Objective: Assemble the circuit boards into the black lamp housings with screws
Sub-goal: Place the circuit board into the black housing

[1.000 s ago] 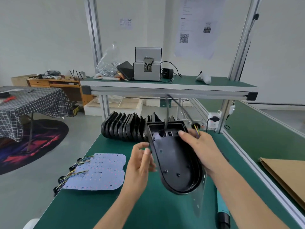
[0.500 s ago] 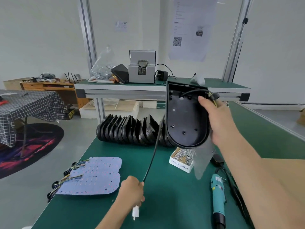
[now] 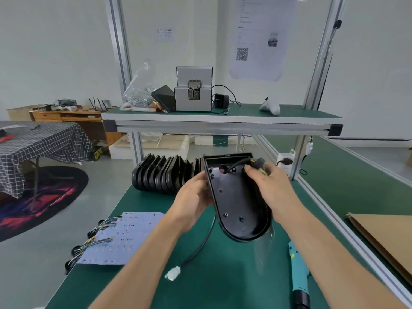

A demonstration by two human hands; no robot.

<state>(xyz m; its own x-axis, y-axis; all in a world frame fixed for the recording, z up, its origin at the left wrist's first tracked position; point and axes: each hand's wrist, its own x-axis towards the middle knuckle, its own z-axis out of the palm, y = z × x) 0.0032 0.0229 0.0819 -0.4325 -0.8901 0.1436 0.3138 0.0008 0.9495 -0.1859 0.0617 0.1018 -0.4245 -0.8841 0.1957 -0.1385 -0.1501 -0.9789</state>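
I hold a black lamp housing [image 3: 236, 204] tilted above the green bench, its hollow side facing me. My left hand [image 3: 194, 201] grips its left edge. My right hand [image 3: 269, 190] clasps its right side and top, fingers by the yellow and black wires. A black cable [image 3: 200, 246] hangs from the housing and ends in a white plug [image 3: 173, 273] lying on the mat. A stack of pale blue circuit boards [image 3: 124, 237] with coloured wires lies at the left. A clear sheet [image 3: 264, 250] hangs below the housing.
A row of black housings [image 3: 162, 177] stands on edge behind my hands. A teal electric screwdriver [image 3: 298, 277] lies at the right front. Cardboard [image 3: 385, 239] lies on the neighbouring bench. The upper shelf [image 3: 223, 120] carries a grey screw feeder [image 3: 193, 90] and a bag.
The housing has come down from in front of the shelf to chest height. My left hand let go of the cable near the plug and moved up onto the housing's left edge.
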